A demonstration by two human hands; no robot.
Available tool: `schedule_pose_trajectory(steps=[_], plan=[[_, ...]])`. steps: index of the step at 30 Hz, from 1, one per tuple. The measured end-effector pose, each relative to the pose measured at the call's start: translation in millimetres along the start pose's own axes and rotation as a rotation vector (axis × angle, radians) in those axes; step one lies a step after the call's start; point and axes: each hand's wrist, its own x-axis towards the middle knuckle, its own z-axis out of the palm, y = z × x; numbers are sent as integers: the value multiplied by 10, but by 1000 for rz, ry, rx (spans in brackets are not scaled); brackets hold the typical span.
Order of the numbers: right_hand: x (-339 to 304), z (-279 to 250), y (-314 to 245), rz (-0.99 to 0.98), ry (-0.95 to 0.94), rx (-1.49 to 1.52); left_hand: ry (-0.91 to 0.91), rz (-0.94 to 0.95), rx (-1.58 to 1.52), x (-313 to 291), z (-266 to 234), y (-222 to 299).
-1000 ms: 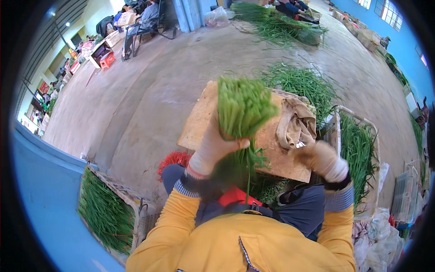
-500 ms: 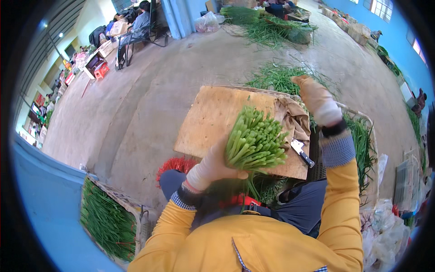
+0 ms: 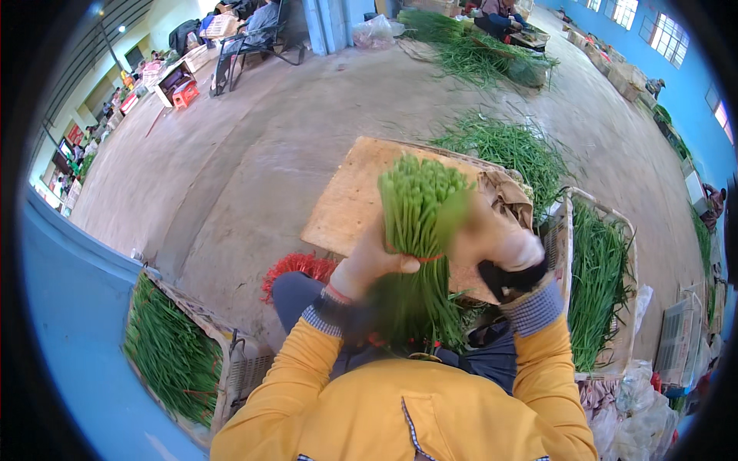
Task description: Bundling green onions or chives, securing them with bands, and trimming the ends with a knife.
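A thick bunch of long green stalks (image 3: 415, 200), which look like chives or a similar leafy green, stands upright before me with its pale cut ends uppermost. My gloved left hand (image 3: 367, 265) is closed round its left side, thumb across the front beside a red band (image 3: 419, 258) that circles the stalks. My gloved right hand (image 3: 492, 238) is at the bunch's right side, its fingers smeared by motion, so their grip cannot be made out. Behind the bunch lies a wooden board (image 3: 346, 188) with a crumpled brown cloth (image 3: 509, 198) at its right.
Crates of greens stand at my right (image 3: 567, 253) and left (image 3: 225, 384). A cluster of red ties (image 3: 296, 270) is by my left knee. Loose greens (image 3: 507, 150) lie on the floor ahead. Clear plastic bags (image 3: 642, 407) are at lower right; another person (image 3: 500, 14) sits far ahead.
My right hand has come down and left from its raised place to the bunch. The bunch now stands more upright, with the red band in sight. The knife on the board is now hidden.
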Motion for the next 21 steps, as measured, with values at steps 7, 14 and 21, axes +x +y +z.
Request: schedule_pose_trajectory(steps=[7,14,21], plan=[[169,-155,-750,80,103,-515,-136,-88,99,-261,254,291],[225,88,-673,-253,-144,-1083,-162,-125,147,-288,331,362],[291,-143,-800,-691,242,-956,-205,-78,213,-353,308,367]])
